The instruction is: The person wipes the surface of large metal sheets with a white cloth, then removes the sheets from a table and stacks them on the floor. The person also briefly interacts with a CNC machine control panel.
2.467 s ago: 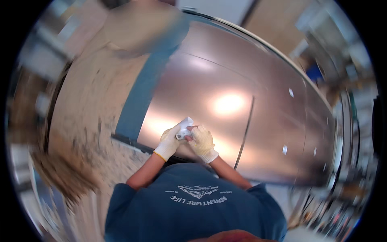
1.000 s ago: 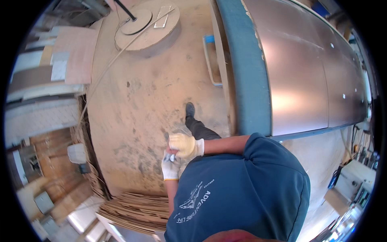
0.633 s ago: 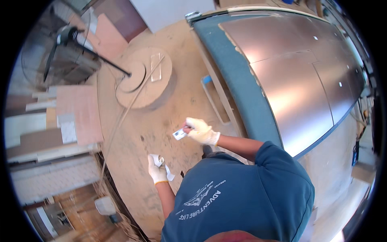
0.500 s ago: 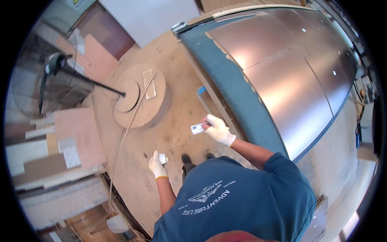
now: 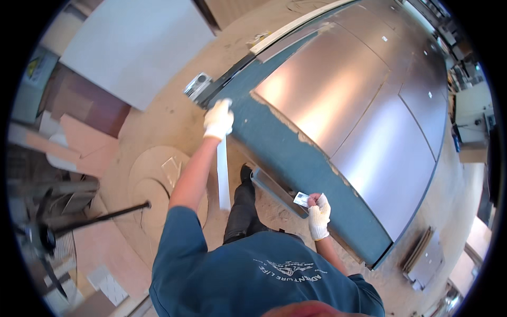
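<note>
Currently the left hand (image 5: 217,120) is gripping a white strip (image 5: 223,179), which is dangling left of centre, probably light, limp and easily creased. Lower right of centre, the right hand (image 5: 319,217) is pinching a small white label (image 5: 301,199), likely thin, calling for fingertip edge holds.

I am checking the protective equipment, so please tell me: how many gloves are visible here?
2: one on the left hand, with a white strip hanging below it, and one on the right hand, holding a small white label. Others may be hidden.
</note>
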Demonstrator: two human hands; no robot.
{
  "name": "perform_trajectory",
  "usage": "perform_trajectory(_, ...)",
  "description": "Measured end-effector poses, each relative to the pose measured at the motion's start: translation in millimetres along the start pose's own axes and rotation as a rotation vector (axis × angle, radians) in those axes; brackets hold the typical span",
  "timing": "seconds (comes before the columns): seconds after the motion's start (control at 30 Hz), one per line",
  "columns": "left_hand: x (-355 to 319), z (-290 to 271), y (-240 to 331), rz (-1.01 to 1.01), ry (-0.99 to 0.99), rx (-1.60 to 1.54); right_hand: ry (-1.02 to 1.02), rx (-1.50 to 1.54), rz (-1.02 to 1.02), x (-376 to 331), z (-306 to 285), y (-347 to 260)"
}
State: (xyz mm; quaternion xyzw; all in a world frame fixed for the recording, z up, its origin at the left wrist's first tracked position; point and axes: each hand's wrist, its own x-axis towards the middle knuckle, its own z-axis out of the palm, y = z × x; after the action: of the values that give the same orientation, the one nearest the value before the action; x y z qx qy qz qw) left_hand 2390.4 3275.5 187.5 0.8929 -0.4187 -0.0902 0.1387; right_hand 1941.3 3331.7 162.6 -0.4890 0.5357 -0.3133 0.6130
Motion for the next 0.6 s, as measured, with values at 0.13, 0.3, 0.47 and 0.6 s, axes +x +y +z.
perform_trajectory(0.13,172,21,61,0.244,-0.153,0.147,0.049,-0.236,0.006,9,57,-60)
perform_trajectory(0.3,294,107,91,0.331,-0.122,0.106,0.234,-0.314,0.089,-2,86,-95)
perform_trajectory(0.47,321,147,98,0.171,0.113,0.25,0.422,-0.227,0.117,-1,94,-101)
perform_trajectory(0.6,320,118,120,0.097,-0.153,0.204,0.454,-0.097,0.138,-1,95,-92)
